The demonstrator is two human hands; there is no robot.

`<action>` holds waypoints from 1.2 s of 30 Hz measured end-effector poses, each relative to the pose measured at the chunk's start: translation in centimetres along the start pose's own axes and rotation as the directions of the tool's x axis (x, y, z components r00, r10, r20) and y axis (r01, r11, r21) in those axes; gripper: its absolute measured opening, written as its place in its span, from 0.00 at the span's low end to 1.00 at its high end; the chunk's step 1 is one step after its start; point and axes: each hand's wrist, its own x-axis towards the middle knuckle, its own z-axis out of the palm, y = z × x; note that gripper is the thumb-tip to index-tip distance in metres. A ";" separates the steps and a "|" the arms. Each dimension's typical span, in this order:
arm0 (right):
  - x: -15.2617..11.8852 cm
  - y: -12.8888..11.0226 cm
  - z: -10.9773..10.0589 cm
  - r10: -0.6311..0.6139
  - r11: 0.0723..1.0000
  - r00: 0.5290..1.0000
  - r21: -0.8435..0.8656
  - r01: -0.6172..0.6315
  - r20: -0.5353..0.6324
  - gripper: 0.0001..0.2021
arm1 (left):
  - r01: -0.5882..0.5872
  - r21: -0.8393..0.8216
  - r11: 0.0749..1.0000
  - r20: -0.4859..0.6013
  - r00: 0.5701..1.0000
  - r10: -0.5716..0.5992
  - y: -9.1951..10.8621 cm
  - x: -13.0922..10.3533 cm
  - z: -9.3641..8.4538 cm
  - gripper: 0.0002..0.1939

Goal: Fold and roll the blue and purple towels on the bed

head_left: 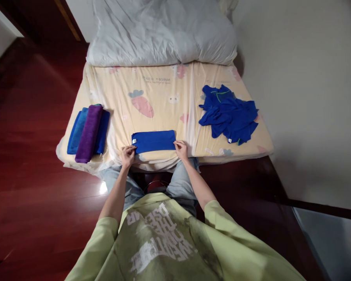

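A blue towel [155,141] lies folded into a flat rectangle near the front edge of the bed, a small white tag at its left end. My left hand [128,155] pinches its near left corner. At the right end, my right hand [181,150] grips the edge between thumb and fingers. To the left sits a stack of folded blue towels [76,132] with a rolled or folded purple towel [89,134] on top. On the right, a loose heap of crumpled blue cloths [231,115] shows green edging and a white tag.
The bed [160,89] has a yellow sheet printed with carrots and rabbits. A bulky white quilt [163,33] is piled across its far side. A pale wall [304,86] rises at the right, and dark red wooden floor [32,156] spreads at the left.
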 end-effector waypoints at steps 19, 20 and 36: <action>0.1 -1.1 -1.6 0.044 0.999 0.989 0.016 -0.047 0.141 0.19 | -0.092 -0.020 0.996 0.117 0.989 0.093 -0.6 0.4 -0.5 0.20; 0.0 -1.2 -1.6 0.075 0.996 0.987 0.043 -0.082 0.140 0.19 | -0.073 -0.031 0.997 0.111 0.991 0.076 -0.5 0.4 -0.5 0.19; -0.2 -1.8 -1.0 0.410 0.904 0.904 0.079 -0.421 0.122 0.29 | 0.267 -0.029 0.963 0.063 0.962 -0.265 0.3 0.4 -0.2 0.19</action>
